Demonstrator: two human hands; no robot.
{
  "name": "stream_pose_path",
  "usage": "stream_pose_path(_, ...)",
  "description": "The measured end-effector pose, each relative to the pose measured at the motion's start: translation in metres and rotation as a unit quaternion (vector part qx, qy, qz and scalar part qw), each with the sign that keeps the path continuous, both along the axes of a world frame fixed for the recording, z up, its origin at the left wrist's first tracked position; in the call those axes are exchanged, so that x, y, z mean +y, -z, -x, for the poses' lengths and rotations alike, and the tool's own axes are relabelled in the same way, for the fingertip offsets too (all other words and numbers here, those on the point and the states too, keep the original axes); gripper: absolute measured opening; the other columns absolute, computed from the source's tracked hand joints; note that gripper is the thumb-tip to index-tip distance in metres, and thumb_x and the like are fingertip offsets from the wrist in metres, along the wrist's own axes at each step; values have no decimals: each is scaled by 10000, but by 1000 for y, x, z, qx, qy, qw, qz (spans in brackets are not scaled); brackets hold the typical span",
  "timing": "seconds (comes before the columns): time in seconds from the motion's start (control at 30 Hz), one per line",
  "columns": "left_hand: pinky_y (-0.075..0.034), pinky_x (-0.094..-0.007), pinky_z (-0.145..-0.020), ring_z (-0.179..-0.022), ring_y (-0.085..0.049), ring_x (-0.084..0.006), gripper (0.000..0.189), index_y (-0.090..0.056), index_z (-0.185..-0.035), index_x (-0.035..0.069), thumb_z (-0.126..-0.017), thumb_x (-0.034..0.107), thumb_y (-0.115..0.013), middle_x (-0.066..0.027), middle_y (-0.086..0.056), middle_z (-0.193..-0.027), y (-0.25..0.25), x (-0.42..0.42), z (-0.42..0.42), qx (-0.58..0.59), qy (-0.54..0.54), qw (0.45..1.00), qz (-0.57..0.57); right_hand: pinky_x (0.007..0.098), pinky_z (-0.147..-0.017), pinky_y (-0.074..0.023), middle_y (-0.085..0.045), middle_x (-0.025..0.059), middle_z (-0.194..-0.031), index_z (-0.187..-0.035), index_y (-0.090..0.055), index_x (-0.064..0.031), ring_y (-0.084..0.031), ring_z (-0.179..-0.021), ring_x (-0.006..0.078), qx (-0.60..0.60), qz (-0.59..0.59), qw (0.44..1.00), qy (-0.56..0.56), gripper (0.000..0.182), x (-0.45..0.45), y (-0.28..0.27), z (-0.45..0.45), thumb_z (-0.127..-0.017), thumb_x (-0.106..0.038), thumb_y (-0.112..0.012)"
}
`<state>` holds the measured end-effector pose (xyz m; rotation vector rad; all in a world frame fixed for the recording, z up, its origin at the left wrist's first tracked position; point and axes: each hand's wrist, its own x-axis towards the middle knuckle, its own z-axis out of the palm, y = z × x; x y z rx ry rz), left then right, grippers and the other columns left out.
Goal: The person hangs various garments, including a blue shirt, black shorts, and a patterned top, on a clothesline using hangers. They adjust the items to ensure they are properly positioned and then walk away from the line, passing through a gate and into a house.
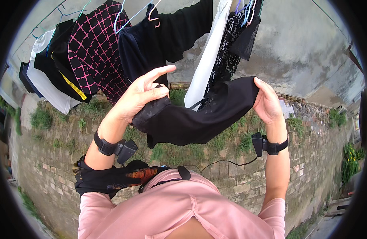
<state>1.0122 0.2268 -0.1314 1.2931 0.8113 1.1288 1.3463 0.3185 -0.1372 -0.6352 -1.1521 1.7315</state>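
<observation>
A black cloth garment point(198, 122) is stretched sideways in front of me, sagging in the middle. My left hand point(149, 92) pinches its left end between thumb and fingers, the index finger pointing out. My right hand point(267, 100) holds the upper right corner, with the thumb and part of the fingers showing. A dark garment with an orange pattern point(120, 176) hangs over my left forearm near the elbow. Behind the black cloth hang a white garment point(201, 71) and a black-and-white patterned one point(225, 50).
Clothes hang on a line above: a black shirt with pink checks point(95, 50), navy shorts point(141, 50) and a white garment point(47, 80), with a light-blue plastic hanger point(117, 21). A concrete wall point(293, 44) stands behind. Brick paving point(240, 176) with weeds lies below; a thin cable runs between wrist straps.
</observation>
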Motion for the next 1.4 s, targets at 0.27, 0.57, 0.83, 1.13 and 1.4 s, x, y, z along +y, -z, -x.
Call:
stream_pose_path(0.27,-493,-286,-768,-825,-620,-103,270,-616,-1116,-13,-866,90,-612,-109,-677,-859,28,21,-70,240,7,967,-87,249,-685,-463,-633,0,-866,-905,-614,-3,-537,-746,62,-258,-174,931,-193,246,-12,-13,75,-975,-217,-516)
stream_pose_path(0.57,-512,-239,-701,-783,-611,-103,160,-588,-1027,-29,-943,26,-463,-44,-641,-890,54,41,-61,-105,-135,982,78,342,-527,-485,-572,60,-764,-959,-509,-59,-604,-607,220,-436,-466,756,148,405,-76,9,101,-743,-267,-780)
stream_pose_path(0.83,-506,-246,-600,-635,-645,-136,136,-584,-892,22,-945,118,-504,-44,-644,-715,11,28,-43,103,-138,984,46,316,-569,-463,-582,97,-783,-991,-505,-40,-581,-606,211,-357,-349,866,30,239,-57,23,84,-798,-30,-646)
stream_pose_path(1.13,-460,-345,-554,-595,-584,-252,240,-515,-974,30,-746,-3,-583,-99,-616,-867,-5,21,26,231,-435,848,-195,255,-706,-455,-562,18,-794,-929,-517,-14,-538,-764,89,-397,-307,842,-199,165,-46,-32,36,-771,6,-558)
stream_pose_path(1.4,-457,-400,-566,-617,-568,-321,241,-600,-938,88,-701,66,-557,-104,-523,-767,-16,-9,0,487,-343,752,-283,372,-625,-499,-659,122,-843,-909,-599,-35,-630,-643,250,-504,-455,663,314,99,43,-122,50,-830,-91,-622)
